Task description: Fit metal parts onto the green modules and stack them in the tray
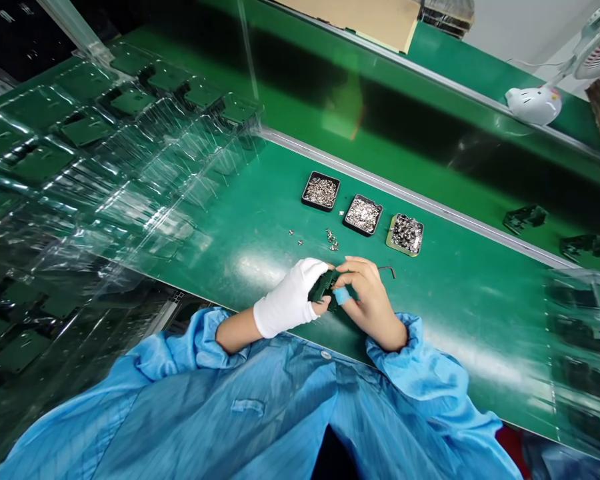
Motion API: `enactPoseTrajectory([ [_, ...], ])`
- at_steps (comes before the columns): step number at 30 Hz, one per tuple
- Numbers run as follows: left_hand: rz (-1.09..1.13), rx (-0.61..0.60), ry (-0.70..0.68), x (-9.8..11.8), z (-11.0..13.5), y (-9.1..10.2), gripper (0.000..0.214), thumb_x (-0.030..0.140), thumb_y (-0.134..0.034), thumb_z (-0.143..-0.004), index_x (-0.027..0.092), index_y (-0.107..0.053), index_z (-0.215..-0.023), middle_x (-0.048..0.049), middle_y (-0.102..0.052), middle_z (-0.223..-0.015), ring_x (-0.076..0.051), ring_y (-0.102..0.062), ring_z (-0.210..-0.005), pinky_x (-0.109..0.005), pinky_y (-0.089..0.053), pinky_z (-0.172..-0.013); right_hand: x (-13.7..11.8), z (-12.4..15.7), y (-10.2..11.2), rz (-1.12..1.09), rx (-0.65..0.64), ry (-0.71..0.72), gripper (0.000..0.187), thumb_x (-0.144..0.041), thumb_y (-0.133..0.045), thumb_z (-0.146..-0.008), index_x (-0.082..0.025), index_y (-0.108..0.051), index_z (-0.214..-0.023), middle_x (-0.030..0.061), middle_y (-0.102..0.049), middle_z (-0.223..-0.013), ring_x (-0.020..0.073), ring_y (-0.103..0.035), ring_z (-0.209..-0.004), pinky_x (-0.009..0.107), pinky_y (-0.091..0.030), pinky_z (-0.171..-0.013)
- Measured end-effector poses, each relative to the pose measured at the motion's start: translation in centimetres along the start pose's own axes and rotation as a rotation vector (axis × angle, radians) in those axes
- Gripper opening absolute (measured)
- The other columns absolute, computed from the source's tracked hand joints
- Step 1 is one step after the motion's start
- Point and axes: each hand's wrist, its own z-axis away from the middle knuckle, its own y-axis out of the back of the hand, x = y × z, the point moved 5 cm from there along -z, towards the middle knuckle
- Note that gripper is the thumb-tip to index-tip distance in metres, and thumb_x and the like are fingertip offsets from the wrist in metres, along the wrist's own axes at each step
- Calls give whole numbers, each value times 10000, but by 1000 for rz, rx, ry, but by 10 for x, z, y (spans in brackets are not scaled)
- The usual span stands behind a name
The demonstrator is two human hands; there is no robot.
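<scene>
My left hand (pixel 290 297), in a white glove with bare fingertips, grips a small dark part (pixel 323 285) above the green table near its front edge. The part's exact kind is hard to make out. My right hand (pixel 363 290), with blue tape on one finger, closes its fingertips at the part's right side; any small piece pinched there is too small to name. Just past my hands lie several loose metal pieces (pixel 332 240). A small L-shaped hex key (pixel 389 271) rests right of my right hand.
Three small trays of metal pieces, a left tray (pixel 304 200), a middle tray (pixel 347 225) and a right tray (pixel 391 245), stand beyond my hands. Stacked clear plastic trays (pixel 180 153) fill the left; more (pixel 580 333) stand at the right. A white fan (pixel 535 105) sits on the back shelf.
</scene>
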Motion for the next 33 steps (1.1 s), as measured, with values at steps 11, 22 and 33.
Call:
enactPoseTrajectory([
  [11,-116,31,-40,6,-2,4,387,216,-559,-698,173,-456,-1068,-85,-576,-971,-259,-584,-930,-415,-506,-817,-2,-1,-1,-32,13,-4,182,-84,-493,-857,-237,-519,-952,67,-577,-1040,255,-506,-1122,477,-440,-954],
  [22,-144,17,-108,10,-1,4,428,247,-570,-703,152,-477,-1109,-110,-594,-1009,-277,-593,-932,-443,-513,-809,3,-1,-2,-116,45,-126,96,-145,-480,-908,-230,-521,-888,61,-569,-977,222,-540,-1005,414,-452,-874],
  [33,-78,77,-48,12,-14,9,252,148,-476,-811,172,-562,-1046,-93,-669,-1047,-236,-639,-1009,-397,-517,-884,-2,0,-2,-190,135,-181,100,-133,-526,-888,-231,-537,-903,48,-559,-975,193,-557,-936,361,-465,-824],
])
